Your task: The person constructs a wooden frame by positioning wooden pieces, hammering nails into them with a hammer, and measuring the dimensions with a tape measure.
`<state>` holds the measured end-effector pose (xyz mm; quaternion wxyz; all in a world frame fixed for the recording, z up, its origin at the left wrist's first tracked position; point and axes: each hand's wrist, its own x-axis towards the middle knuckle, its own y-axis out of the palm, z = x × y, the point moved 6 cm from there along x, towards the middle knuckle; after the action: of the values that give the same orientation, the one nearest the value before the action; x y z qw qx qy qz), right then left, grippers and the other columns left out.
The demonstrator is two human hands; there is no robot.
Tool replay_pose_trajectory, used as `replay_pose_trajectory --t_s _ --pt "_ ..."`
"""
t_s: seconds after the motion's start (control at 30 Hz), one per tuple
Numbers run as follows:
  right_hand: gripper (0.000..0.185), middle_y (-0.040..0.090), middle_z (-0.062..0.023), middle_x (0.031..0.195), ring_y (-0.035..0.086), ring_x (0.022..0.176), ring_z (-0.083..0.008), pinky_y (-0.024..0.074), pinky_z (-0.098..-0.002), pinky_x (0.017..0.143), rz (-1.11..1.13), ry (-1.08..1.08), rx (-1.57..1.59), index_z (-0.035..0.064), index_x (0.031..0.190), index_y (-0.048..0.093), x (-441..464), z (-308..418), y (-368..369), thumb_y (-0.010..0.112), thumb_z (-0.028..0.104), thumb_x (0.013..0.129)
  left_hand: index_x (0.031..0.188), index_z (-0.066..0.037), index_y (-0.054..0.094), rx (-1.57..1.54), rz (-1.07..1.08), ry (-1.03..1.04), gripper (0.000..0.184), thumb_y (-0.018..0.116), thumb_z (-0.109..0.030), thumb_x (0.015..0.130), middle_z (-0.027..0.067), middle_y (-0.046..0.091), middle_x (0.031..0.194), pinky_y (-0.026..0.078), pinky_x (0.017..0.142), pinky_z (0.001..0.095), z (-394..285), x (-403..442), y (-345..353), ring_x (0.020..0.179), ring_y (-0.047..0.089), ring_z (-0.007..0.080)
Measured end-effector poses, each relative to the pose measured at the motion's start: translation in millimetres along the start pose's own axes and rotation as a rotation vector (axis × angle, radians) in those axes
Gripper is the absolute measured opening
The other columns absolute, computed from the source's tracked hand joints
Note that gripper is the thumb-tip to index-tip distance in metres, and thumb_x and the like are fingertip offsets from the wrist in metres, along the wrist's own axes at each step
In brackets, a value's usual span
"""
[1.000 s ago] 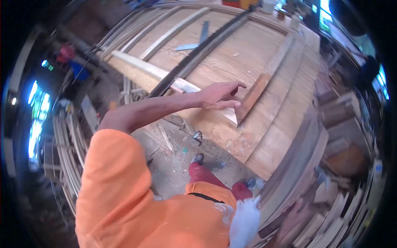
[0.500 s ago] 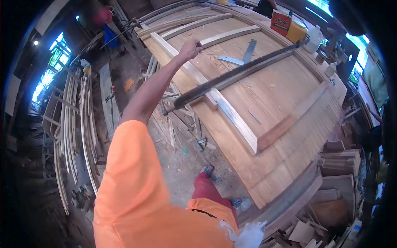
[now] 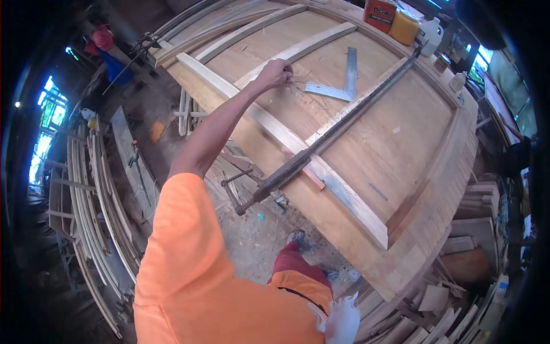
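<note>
My left hand [image 3: 276,74] reaches out over the wooden frame, its fingers curled together. Whatever may be between the fingertips is too small to make out. Just right of it, a metal try square [image 3: 350,74] lies flat on the plywood panel [image 3: 401,123] among thin wood shavings. A long bar clamp [image 3: 344,129] spans the frame, crossing the pale side rail [image 3: 275,129] and running beside a crosspiece. Its screw end [image 3: 240,207] juts past the bench's near edge. My right hand is out of view.
At the far edge stand a red box [image 3: 379,15], a yellow container [image 3: 404,27] and a white jug [image 3: 431,35]. A thin metal rod [image 3: 378,191] lies on the panel. Long wood strips [image 3: 103,189] are stacked at left, and offcuts [image 3: 435,298] pile up at lower right.
The view has shifted, so the frame and clamp appear lower and turned. My left hand has moved slightly right, closer to the try square, with its fingers still curled.
</note>
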<state>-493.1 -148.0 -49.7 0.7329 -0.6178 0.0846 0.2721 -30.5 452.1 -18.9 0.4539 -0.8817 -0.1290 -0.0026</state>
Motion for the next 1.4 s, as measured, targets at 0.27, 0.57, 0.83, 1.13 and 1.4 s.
replay_pose_trajectory --t_s 0.27,0.57,0.83,1.13,1.4 --pt "0.084 0.071 -0.0203 0.108 0.070 0.099 -0.0305 0.0538 -0.0367 0.081 -0.047 0.031 0.033 -0.0127 0.132 0.055 15 8 -1 0.079 0.053 0.086 0.097 -0.001 0.080 -0.118 0.011 0.057 0.014 0.078 -0.011 0.087 0.0146 0.079 0.088 0.059 0.074 0.0395 8 46 2 0.081 0.076 0.0243" --pt "0.061 0.071 -0.0182 0.094 0.069 0.084 -0.0316 0.0523 -0.0399 0.073 0.054 0.267 0.419 -0.0068 0.118 0.062 -38 -28 70 0.074 0.048 0.093 0.088 -0.010 0.083 0.685 0.222 0.136 0.018 0.081 -0.025 0.077 0.0169 0.079 0.087 0.059 0.073 0.0464 48 140 103 0.075 0.074 0.0308" --pt "0.046 0.070 -0.0163 0.081 0.068 0.071 -0.0325 0.0509 -0.0428 0.065 0.128 0.804 0.793 -0.0015 0.106 0.068 -179 -137 244 0.069 0.044 0.099 0.108 -0.007 0.083 0.235 0.018 -0.018 0.027 0.074 -0.031 0.099 0.0097 0.076 0.082 0.060 0.074 0.0367 -39 91 47 0.072 0.072 0.0221" --pt "0.043 0.069 -0.0128 0.069 0.068 0.059 -0.0285 0.0510 -0.0438 0.058 0.077 0.968 0.947 0.0005 0.091 0.072 -249 -305 393 0.062 0.040 0.106 0.119 -0.005 0.074 -0.616 0.453 0.210 0.023 0.070 -0.024 0.107 0.0050 0.075 0.105 0.059 0.092 0.0308 -287 -202 18 0.093 0.072 0.0126" --pt "0.040 0.068 -0.0150 0.075 0.067 0.062 -0.0288 0.0528 -0.0483 0.063 -0.224 0.695 0.674 -0.0030 0.097 0.066 -205 -378 328 0.063 0.036 0.105 0.115 0.000 0.073 -0.816 0.705 -0.194 0.014 0.071 -0.010 0.105 0.0057 0.074 0.106 0.062 0.085 0.0242 -314 -378 163 0.094 0.074 0.0134"
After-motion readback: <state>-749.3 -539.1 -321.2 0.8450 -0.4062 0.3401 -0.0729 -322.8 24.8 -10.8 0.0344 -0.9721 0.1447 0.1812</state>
